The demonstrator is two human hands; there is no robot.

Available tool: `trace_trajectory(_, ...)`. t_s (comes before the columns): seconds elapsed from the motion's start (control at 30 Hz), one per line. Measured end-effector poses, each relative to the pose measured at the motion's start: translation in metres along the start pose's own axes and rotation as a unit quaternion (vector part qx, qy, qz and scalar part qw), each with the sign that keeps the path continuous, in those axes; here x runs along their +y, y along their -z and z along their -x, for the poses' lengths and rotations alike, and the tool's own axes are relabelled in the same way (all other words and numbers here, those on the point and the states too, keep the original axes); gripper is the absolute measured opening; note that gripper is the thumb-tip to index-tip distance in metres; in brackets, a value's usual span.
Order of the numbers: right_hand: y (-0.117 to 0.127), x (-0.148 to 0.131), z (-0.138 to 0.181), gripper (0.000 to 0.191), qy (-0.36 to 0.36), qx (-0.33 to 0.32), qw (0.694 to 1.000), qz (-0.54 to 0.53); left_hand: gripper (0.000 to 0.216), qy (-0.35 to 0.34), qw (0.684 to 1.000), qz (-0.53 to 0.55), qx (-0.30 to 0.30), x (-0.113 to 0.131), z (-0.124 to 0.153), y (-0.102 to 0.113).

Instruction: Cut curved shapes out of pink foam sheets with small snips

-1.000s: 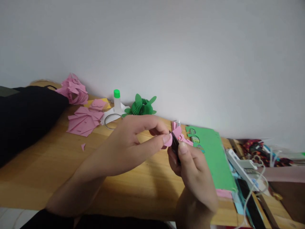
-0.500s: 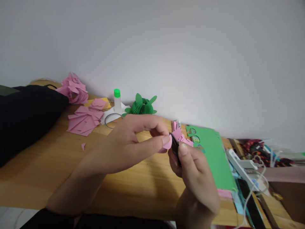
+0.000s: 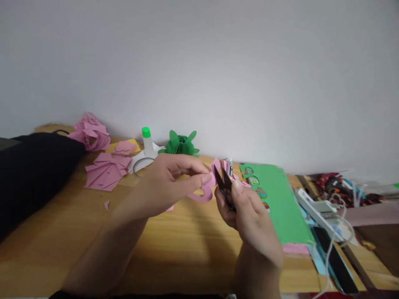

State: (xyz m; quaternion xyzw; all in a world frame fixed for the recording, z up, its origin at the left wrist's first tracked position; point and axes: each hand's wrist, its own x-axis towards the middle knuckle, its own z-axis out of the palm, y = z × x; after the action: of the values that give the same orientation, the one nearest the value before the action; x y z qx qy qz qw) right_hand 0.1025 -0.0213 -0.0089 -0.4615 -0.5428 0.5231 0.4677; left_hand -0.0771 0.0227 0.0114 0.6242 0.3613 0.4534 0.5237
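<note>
My left hand (image 3: pixel 170 182) pinches a pink paper cutout (image 3: pixel 205 192) between thumb and fingertips. My right hand (image 3: pixel 249 211) is closed round the black scissors (image 3: pixel 222 181). Their blades are parted in a V, with the long axis pointing up and away from me toward the white wall (image 3: pixel 218 74), and the paper sits right at the blades. Below lies the wooden counter (image 3: pixel 77 232). From the left it carries a black bag (image 3: pixel 28 174), a pink paper flower (image 3: pixel 89 132), pink scraps (image 3: pixel 104 171), a green-capped glue bottle (image 3: pixel 147 143) and a green paper flower (image 3: pixel 181 144). Right of my hands are a green sheet (image 3: pixel 280 203) and tangled cables (image 3: pixel 339 216).
</note>
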Motion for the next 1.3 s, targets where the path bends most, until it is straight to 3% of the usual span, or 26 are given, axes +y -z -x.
trace_trajectory(0.1,0.002,0.001,-0.005,0.051,0.001,0.046,0.998,-0.043,0.016,-0.006,1.000,0.016,0.005,0.000,-0.002,-0.004)
trace_trajectory(0.2,0.004,-0.004,-0.009,0.040,0.043,0.095,0.994,-0.030,0.016,-0.001,1.000,0.030,0.002,-0.001,-0.003,-0.008)
trace_trajectory(0.37,0.005,-0.014,-0.009,0.016,0.074,0.093,0.990,0.080,0.014,-0.007,0.999,0.045,0.008,-0.004,-0.005,-0.012)
trace_trajectory(0.57,0.008,-0.021,-0.008,0.008,0.099,0.101,0.985,0.099,0.012,-0.045,0.998,0.020,0.049,-0.011,0.001,-0.018)
trace_trajectory(0.67,0.021,-0.027,-0.002,0.010,0.119,0.109,0.984,0.078,0.009,-0.049,0.996,0.020,0.069,-0.017,0.003,-0.025)
trace_trajectory(0.77,0.045,-0.032,0.009,0.010,0.143,0.201,0.967,0.055,0.014,-0.014,0.995,-0.004,0.100,-0.033,-0.008,-0.042)
trace_trajectory(0.9,0.078,-0.032,0.025,0.014,0.172,0.349,0.921,0.028,0.021,0.045,0.994,-0.104,0.002,-0.079,-0.040,-0.088)
trace_trajectory(1.0,0.090,-0.031,0.030,0.019,0.194,0.375,0.907,0.008,0.026,0.085,0.975,-0.177,-0.106,-0.117,-0.066,-0.130)
trace_trajectory(1.07,0.092,-0.031,0.031,0.020,0.204,0.380,0.902,0.012,0.033,0.094,0.959,-0.229,-0.136,-0.136,-0.079,-0.150)
trace_trajectory(1.17,0.093,-0.032,0.031,0.021,0.183,0.387,0.903,0.034,0.034,0.085,0.940,-0.301,-0.136,-0.147,-0.094,-0.160)
trace_trajectory(1.3,0.092,-0.033,0.030,0.018,0.172,0.382,0.906,0.058,0.032,0.062,0.920,-0.369,-0.114,-0.140,-0.099,-0.139)
